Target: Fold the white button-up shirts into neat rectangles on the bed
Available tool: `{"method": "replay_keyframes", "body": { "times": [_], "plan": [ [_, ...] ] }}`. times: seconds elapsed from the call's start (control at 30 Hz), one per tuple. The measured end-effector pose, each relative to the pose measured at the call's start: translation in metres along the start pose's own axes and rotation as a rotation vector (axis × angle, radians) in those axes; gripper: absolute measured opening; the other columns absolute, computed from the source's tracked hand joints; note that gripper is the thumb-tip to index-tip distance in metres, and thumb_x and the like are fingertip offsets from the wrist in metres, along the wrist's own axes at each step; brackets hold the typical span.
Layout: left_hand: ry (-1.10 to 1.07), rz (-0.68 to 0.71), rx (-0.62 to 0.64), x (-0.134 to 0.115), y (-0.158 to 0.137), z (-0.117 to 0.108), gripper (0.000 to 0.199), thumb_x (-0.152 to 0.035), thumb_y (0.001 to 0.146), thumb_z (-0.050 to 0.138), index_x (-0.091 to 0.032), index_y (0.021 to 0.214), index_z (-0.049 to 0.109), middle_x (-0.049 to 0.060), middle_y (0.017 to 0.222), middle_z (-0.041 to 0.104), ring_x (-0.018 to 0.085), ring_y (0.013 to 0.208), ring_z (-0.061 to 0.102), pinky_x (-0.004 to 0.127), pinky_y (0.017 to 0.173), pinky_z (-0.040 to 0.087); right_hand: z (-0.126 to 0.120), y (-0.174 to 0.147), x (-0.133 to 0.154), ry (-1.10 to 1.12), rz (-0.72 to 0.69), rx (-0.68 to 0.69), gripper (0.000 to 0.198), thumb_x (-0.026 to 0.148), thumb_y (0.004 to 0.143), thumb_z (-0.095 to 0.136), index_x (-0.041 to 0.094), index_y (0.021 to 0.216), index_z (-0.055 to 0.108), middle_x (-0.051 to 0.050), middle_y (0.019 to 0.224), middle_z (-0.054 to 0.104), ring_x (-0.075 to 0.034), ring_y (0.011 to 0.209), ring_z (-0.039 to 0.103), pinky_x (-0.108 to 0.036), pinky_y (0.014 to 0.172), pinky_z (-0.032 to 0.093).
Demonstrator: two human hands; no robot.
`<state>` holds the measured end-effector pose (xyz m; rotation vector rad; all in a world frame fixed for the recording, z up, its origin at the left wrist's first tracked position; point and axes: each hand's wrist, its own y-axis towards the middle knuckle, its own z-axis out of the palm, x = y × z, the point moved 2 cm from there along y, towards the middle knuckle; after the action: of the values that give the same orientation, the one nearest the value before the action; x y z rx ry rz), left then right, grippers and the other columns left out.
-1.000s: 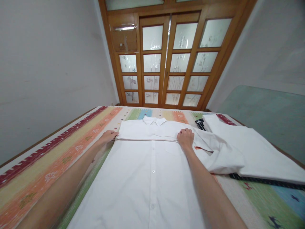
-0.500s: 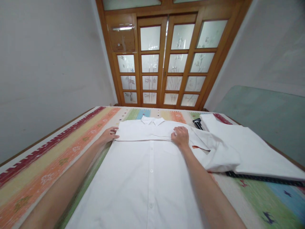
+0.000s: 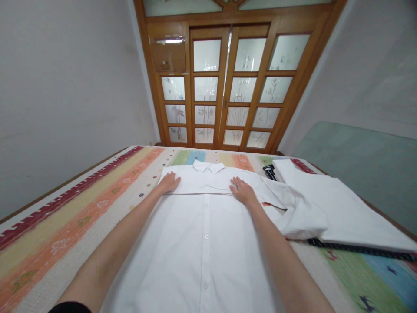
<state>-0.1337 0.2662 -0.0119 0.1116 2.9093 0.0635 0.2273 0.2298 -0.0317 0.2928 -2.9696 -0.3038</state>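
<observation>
A white button-up shirt (image 3: 182,243) lies front up, its collar at the far end and its row of buttons down the middle. One sleeve is laid flat across the chest below the collar; the other sleeve (image 3: 302,213) stretches out to the right, crumpled. My left hand (image 3: 170,182) rests on the left end of the folded sleeve with its fingers spread. On the right side of the chest, my right hand (image 3: 241,190) lies with fingers apart, touching the cloth. Neither hand grips anything.
Folded white garments (image 3: 342,200) lie at the right, over a black striped cloth (image 3: 361,246). A colourful patterned cover (image 3: 94,208) lies beneath everything. Beyond are wooden doors with glass panes (image 3: 223,87), and a pale green board (image 3: 361,152) stands at the right wall.
My left hand has moved right from the shirt's left edge onto the folded sleeve, and its fingers now lie flat. My right hand has shifted slightly left, its fingers opening out.
</observation>
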Motion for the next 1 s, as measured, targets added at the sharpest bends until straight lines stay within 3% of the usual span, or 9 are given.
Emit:
{"method": "replay_keyframes", "body": {
  "times": [0.13,0.23,0.33,0.53,0.63,0.73,0.8,0.87,1.0],
  "plan": [
    [0.13,-0.016,0.06,0.001,0.0,0.009,0.073,-0.055,0.095,0.026,-0.006,0.149,0.029,0.018,0.159,0.018,0.032,0.147,0.015,0.043,0.116,0.02,-0.001,0.002,0.0,-0.041,-0.043,0.118,0.066,0.052,0.096,0.034,0.01,0.147,0.04,-0.012,0.155,0.034,-0.024,0.145,0.026,-0.039,0.118,0.02],
    [0.161,-0.026,0.08,0.006,0.003,0.007,0.081,-0.063,0.093,0.024,-0.007,0.152,0.023,0.016,0.159,0.016,0.03,0.148,0.013,0.044,0.118,0.017,-0.001,0.001,0.0,-0.038,-0.066,0.162,0.088,0.074,0.088,0.03,0.011,0.151,0.032,-0.013,0.158,0.025,-0.027,0.147,0.018,-0.042,0.119,0.015],
    [0.152,-0.082,0.071,0.012,0.008,0.002,0.082,-0.062,0.093,0.021,-0.005,0.152,0.021,0.016,0.16,0.016,0.028,0.148,0.013,0.045,0.119,0.015,-0.001,0.0,-0.001,-0.026,-0.087,0.182,0.097,0.083,0.083,0.026,0.015,0.153,0.029,-0.013,0.16,0.021,-0.028,0.148,0.014,-0.044,0.119,0.012],
    [0.144,-0.25,0.005,0.016,0.018,-0.002,0.084,-0.06,0.094,0.02,0.002,0.15,0.024,0.02,0.159,0.016,0.031,0.147,0.016,0.047,0.119,0.014,-0.004,0.0,-0.001,-0.049,-0.098,0.178,0.094,0.082,0.084,0.026,0.018,0.153,0.029,-0.012,0.16,0.02,-0.028,0.148,0.016,-0.046,0.118,0.014],
    [0.189,-0.289,-0.03,0.011,0.017,-0.001,0.079,-0.054,0.095,0.02,0.005,0.148,0.028,0.022,0.157,0.021,0.034,0.147,0.016,0.051,0.119,0.009,-0.002,0.002,-0.001,-0.086,-0.114,0.194,0.079,0.07,0.093,0.018,0.02,0.152,0.032,-0.01,0.16,0.021,-0.028,0.147,0.017,-0.047,0.118,0.015],
    [0.233,-0.223,-0.066,-0.001,0.011,0.003,0.07,-0.042,0.097,0.018,0.007,0.146,0.031,0.024,0.154,0.029,0.032,0.146,0.02,0.048,0.119,0.01,0.001,0.004,-0.002,-0.108,-0.124,0.206,0.069,0.06,0.098,0.012,0.022,0.151,0.035,-0.009,0.16,0.022,-0.027,0.148,0.016,-0.048,0.117,0.016],
    [0.228,-0.173,-0.052,-0.012,0.004,0.007,0.068,-0.041,0.097,0.018,0.004,0.147,0.03,0.022,0.155,0.028,0.031,0.146,0.022,0.047,0.119,0.015,0.003,0.006,-0.002,-0.09,-0.093,0.2,0.073,0.064,0.096,0.014,0.021,0.152,0.031,-0.009,0.16,0.021,-0.026,0.148,0.016,-0.047,0.117,0.016],
    [0.211,-0.152,-0.018,-0.023,-0.005,0.011,0.071,-0.046,0.097,0.019,-0.001,0.15,0.028,0.02,0.157,0.023,0.033,0.146,0.019,0.048,0.118,0.018,0.003,0.006,-0.001,-0.065,-0.071,0.198,0.082,0.072,0.092,0.017,0.02,0.153,0.028,-0.009,0.16,0.02,-0.026,0.148,0.014,-0.046,0.118,0.015],
    [0.167,-0.092,0.04,-0.047,-0.026,0.019,0.08,-0.059,0.093,0.016,-0.006,0.153,0.022,0.017,0.16,0.013,0.037,0.148,0.008,0.057,0.117,0.01,0.0,0.003,0.001,-0.043,-0.075,0.195,0.094,0.081,0.084,0.024,0.017,0.153,0.028,-0.011,0.16,0.02,-0.027,0.148,0.014,-0.045,0.118,0.013]
  ]
}}
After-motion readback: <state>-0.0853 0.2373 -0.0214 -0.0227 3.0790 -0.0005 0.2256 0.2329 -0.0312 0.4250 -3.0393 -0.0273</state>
